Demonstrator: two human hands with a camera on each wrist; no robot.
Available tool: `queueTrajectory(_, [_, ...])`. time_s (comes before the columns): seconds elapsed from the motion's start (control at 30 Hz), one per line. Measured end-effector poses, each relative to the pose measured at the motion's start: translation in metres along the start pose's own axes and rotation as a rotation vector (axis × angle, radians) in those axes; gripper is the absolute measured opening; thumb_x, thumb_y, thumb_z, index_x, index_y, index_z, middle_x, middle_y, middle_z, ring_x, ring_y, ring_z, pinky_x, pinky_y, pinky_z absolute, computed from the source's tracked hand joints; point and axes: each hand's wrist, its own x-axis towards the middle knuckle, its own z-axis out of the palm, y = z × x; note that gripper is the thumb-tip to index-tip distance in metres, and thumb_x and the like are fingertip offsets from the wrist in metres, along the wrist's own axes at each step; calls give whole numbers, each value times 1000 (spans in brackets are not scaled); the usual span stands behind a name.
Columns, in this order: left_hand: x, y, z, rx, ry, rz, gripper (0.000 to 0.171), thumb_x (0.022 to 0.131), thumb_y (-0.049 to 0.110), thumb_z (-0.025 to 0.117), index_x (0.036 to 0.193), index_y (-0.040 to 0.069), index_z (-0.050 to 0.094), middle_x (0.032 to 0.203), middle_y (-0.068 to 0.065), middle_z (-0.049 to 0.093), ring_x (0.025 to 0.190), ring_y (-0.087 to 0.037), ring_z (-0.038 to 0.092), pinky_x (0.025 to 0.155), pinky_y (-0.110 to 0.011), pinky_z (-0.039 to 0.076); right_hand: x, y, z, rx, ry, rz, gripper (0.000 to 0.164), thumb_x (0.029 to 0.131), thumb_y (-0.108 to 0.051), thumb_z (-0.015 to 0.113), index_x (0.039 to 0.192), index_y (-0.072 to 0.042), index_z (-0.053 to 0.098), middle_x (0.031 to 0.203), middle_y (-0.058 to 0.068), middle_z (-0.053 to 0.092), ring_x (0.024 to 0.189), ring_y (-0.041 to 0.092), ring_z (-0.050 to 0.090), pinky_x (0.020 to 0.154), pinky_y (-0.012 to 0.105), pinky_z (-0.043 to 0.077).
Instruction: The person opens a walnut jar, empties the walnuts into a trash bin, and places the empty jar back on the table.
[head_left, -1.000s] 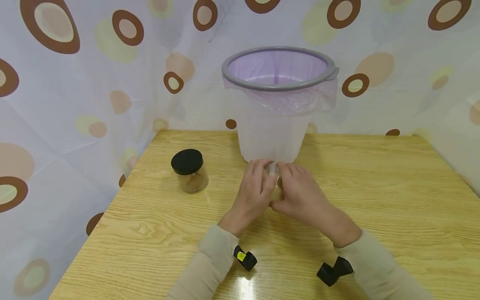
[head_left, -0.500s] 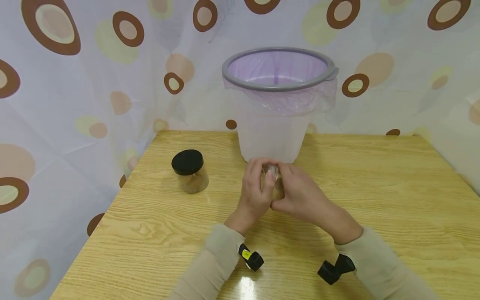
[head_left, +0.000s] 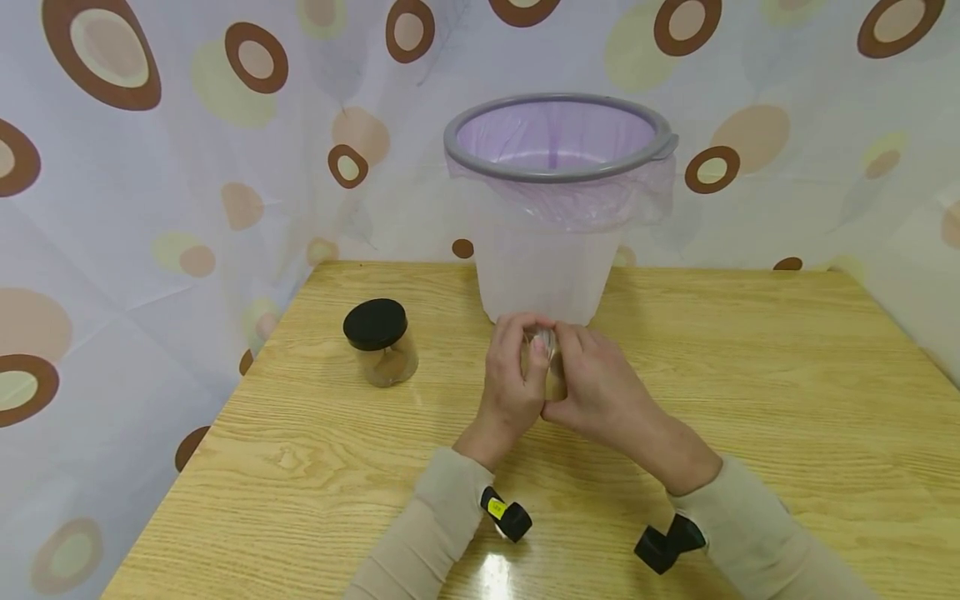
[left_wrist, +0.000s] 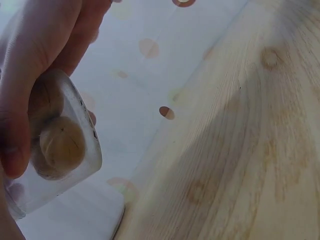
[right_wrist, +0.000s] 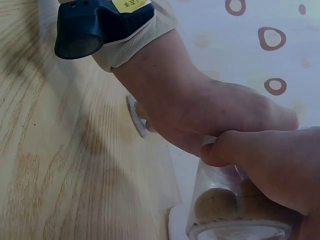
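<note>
A clear jar (head_left: 556, 385) is held between both hands in front of the bin. Curled over its top and left side are the fingers of my left hand (head_left: 504, 379), its thumb near the upper rim. My right hand (head_left: 606, 385) grips the jar's body from the right. Much of the jar is hidden by the fingers in the head view. In the left wrist view, round brown nut-like pieces (left_wrist: 62, 145) with thin crack lines show through its wall. The right wrist view shows the jar's base (right_wrist: 240, 231) below the right thumb.
A second clear jar (head_left: 386, 362) with a black lid (head_left: 375, 324) and brown contents stands on the wooden table (head_left: 300, 467) at the left. Behind the hands rises a translucent bin (head_left: 543, 258) with a grey rim and purple liner. Patterned cloth (head_left: 285, 150) hangs behind.
My left hand has turned slightly on the jar, its wrist and forearm shifting to the right and its thumb a little up. The right hand has barely moved.
</note>
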Motion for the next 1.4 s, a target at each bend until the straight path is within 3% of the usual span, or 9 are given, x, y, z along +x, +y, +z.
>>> queueTrajectory(0.13, [1, 1, -1, 7, 6, -7, 28, 98, 18, 37, 109, 3, 59, 109, -13, 58, 99, -24, 56, 86, -33, 49, 0, -1, 2, -26, 29, -24, 67, 59, -22, 87, 110, 7, 54, 84, 10, 57, 79, 27, 54, 76, 43, 49])
queueTrajectory(0.5, [3, 2, -1, 7, 4, -56, 28, 100, 15, 34, 108, 3, 58, 108, -13, 58, 98, -23, 57, 85, -32, 50, 2, 0, 6, -74, 71, -47, 67, 60, -24, 87, 110, 8, 54, 89, 15, 60, 81, 30, 58, 75, 43, 50])
queueTrajectory(0.63, [4, -1, -9, -32, -96, -10, 38, 103, 31, 33, 116, 4, 57, 116, -12, 57, 106, -23, 54, 92, -33, 48, 3, 3, -1, 53, -18, -9, 67, 61, -20, 86, 113, 7, 55, 95, 14, 63, 85, 28, 59, 76, 41, 51])
queueTrajectory(0.77, [8, -1, -19, -43, -216, 135, 54, 102, 47, 30, 123, 5, 55, 126, -12, 54, 121, -24, 50, 106, -35, 42, 5, 7, -13, 318, -146, 79, 68, 65, -18, 86, 122, 3, 55, 102, 9, 65, 88, 21, 60, 75, 34, 52])
queueTrajectory(0.87, [10, 0, -25, -49, -246, 213, 55, 101, 47, 29, 122, 5, 56, 127, -12, 54, 123, -24, 50, 109, -35, 41, 5, 7, -19, 449, -214, 133, 67, 69, -19, 86, 126, -3, 55, 103, 5, 65, 87, 17, 59, 75, 31, 52])
queueTrajectory(0.93, [11, 0, -26, -67, -224, 226, 50, 101, 43, 31, 119, 5, 59, 124, -12, 56, 120, -24, 52, 107, -34, 43, 6, 6, -20, 490, -229, 144, 66, 72, -20, 86, 128, -5, 55, 106, 3, 66, 90, 16, 61, 77, 32, 52])
queueTrajectory(1.1, [9, -2, -23, -141, -116, 166, 33, 99, 26, 41, 109, 5, 64, 112, -10, 64, 109, -21, 59, 98, -31, 49, 5, 4, -10, 475, -180, 114, 74, 72, -21, 86, 135, -4, 51, 119, 6, 66, 104, 18, 63, 89, 38, 53])
queueTrajectory(1.27, [6, -4, -19, -160, -47, 128, 22, 96, 18, 49, 103, 5, 66, 105, -10, 67, 104, -21, 62, 94, -31, 51, 0, 2, 1, 372, -116, 74, 72, 71, -18, 84, 132, 2, 50, 113, 10, 66, 97, 20, 62, 82, 37, 53])
queueTrajectory(1.4, [5, -3, -15, -164, 11, 14, 19, 96, 17, 52, 102, 7, 67, 104, -9, 67, 101, -20, 61, 89, -31, 50, 2, -1, 6, 220, -41, 18, 74, 66, -17, 84, 128, 7, 51, 113, 17, 64, 97, 28, 62, 84, 42, 53])
